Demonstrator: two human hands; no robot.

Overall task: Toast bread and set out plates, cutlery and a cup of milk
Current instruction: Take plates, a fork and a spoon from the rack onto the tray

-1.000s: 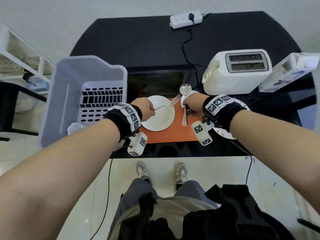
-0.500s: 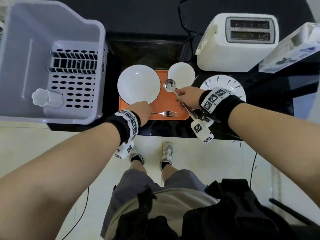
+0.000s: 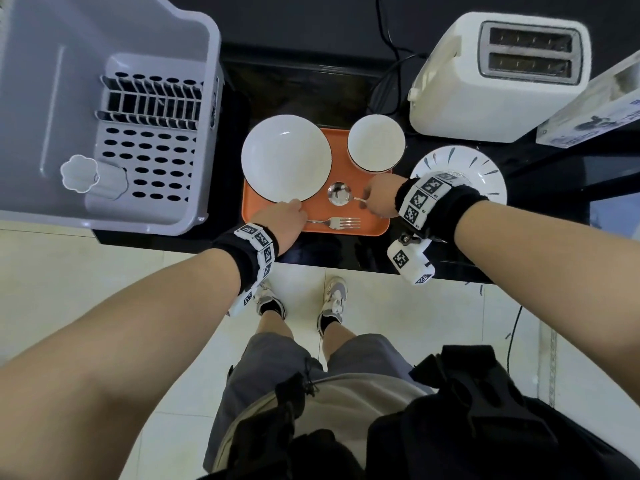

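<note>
An orange tray (image 3: 320,228) lies at the near edge of the black table. On it sit a large white plate (image 3: 285,157) and a smaller white plate (image 3: 376,142). A fork (image 3: 341,222) lies flat along the tray's near side, and my left hand (image 3: 282,223) grips its handle. My right hand (image 3: 381,197) holds the handle of a spoon (image 3: 339,194), whose bowl rests on the tray just above the fork. A white toaster (image 3: 502,76) with two slots stands at the back right. A white cup (image 3: 79,173) lies in the grey rack.
A grey dish rack (image 3: 114,109) fills the left side of the table. A patterned white plate (image 3: 460,168) sits right of the tray, partly under my right wrist. A carton (image 3: 595,109) lies at the far right. The toaster's black cable (image 3: 388,36) runs back across the table.
Both hands came down toward the near edge of the tray. The fork went from over the large plate to flat on the tray, and the spoon was lowered onto the tray beside it.
</note>
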